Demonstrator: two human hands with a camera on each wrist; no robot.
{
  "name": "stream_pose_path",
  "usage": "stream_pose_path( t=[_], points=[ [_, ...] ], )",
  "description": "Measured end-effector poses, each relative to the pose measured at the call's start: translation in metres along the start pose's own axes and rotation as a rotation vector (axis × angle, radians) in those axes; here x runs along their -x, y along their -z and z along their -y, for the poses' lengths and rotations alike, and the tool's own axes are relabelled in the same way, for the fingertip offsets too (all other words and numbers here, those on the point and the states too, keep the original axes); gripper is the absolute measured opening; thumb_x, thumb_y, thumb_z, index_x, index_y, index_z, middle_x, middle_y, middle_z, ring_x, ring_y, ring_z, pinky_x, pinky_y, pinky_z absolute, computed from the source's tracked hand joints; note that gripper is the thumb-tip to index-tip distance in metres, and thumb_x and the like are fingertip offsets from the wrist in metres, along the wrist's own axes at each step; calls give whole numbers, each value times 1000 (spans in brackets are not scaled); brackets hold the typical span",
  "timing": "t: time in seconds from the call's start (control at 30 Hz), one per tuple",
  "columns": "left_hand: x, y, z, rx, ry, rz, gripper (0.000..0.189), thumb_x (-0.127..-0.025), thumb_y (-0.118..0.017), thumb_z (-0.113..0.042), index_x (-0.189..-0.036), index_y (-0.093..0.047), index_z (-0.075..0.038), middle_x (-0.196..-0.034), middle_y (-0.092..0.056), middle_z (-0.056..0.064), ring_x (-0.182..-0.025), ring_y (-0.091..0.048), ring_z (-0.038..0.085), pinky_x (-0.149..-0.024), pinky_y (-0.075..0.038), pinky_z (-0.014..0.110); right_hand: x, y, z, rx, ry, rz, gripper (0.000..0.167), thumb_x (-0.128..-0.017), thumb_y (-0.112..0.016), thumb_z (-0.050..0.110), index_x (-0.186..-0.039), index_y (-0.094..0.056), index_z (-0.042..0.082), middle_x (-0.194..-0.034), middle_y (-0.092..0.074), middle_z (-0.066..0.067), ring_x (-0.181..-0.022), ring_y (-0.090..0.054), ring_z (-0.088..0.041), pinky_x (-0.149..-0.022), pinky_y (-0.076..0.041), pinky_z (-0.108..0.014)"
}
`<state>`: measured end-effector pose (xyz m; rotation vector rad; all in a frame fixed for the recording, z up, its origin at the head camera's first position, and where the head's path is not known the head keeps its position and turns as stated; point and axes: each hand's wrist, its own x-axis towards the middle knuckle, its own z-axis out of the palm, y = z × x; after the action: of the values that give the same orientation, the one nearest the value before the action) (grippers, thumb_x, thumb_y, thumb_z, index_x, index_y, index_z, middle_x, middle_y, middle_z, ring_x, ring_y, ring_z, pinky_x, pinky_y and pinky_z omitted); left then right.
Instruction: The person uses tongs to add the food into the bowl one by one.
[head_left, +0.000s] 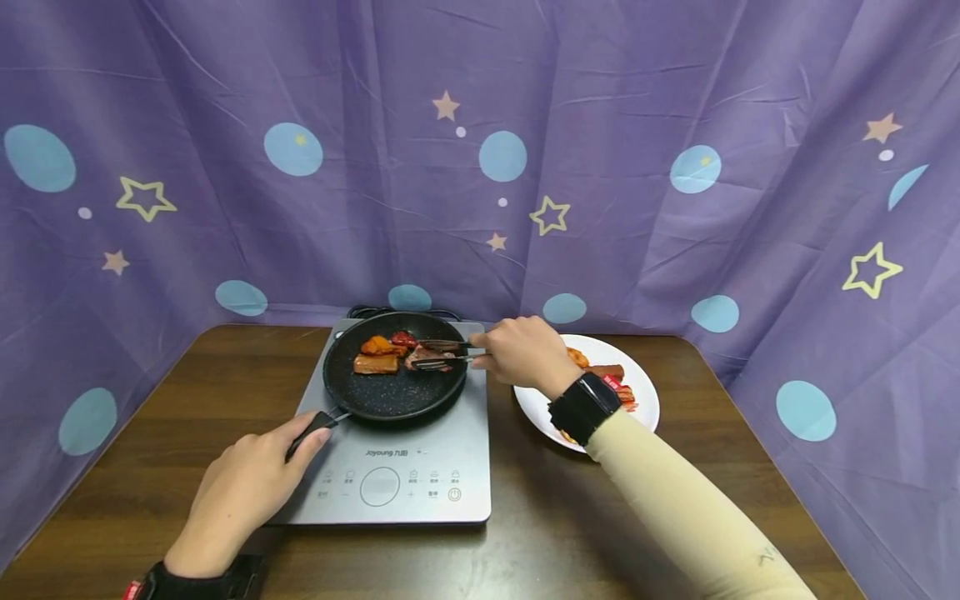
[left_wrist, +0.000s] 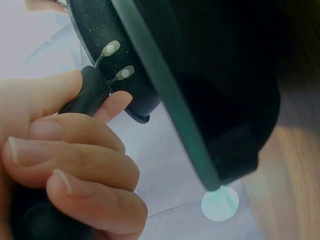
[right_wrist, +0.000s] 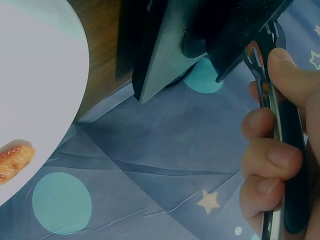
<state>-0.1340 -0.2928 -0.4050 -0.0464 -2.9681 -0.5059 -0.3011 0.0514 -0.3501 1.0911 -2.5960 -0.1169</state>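
A black speckled frying pan (head_left: 390, 398) sits on a silver induction cooker (head_left: 461, 437). My left hand (head_left: 243, 475) grips its black handle (left_wrist: 90, 90), the fingers curled around it in the left wrist view. My right hand (head_left: 521, 354) holds black-and-metal tongs (right_wrist: 292, 170), whose tips reach over the pan's right side. The tong arms lie at a browned slice of meat (head_left: 420, 357), partly covering it. Beside that slice are a rectangular brown piece (head_left: 375, 365), an orange lumpy piece (head_left: 377, 345) and a small red piece (head_left: 404, 338).
Right of the cooker stands a white plate (head_left: 534, 410) with several food pieces, partly behind the right forearm. A golden-brown piece (right_wrist: 16, 162) lies near its rim. Black cable (head_left: 367, 312) is coiled behind the cooker. A purple curtain (head_left: 480, 250) hangs behind the wooden table (head_left: 187, 392).
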Motion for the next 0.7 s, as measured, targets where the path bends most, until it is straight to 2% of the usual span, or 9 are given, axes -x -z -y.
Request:
stream_pose_path(
  t=[0.17,0.37,0.7],
  points=[
    [0,0,0,0,-1,1,61,-110,-51,-56,-147,-64,-9,-120,-70,35,-86,-73,53,-52,-50,55,-5,-5,3,2,1,10,16,-99,-74,46,-101,-77,30,-78,-73,4,-69,-71,-28,-62,-58,-49],
    [0,-1,0,-1,1,3,62,-110,-51,-56,-148,-63,-8,-121,-70,35,-86,-73,52,-52,-50,54,-13,-7,7,6,4,47,26,-99,-73,46,-118,-79,30,-91,-79,4,-74,-73,-30,-65,-59,-50],
    [0,0,0,0,5,9,63,-110,-50,-57,-148,-63,-8,-121,-70,35,-85,-73,52,-51,-49,53,-13,-4,7,57,-5,69,29,-97,-75,49,-119,-79,30,-92,-78,2,-76,-74,-31,-67,-60,-51]
  ],
)
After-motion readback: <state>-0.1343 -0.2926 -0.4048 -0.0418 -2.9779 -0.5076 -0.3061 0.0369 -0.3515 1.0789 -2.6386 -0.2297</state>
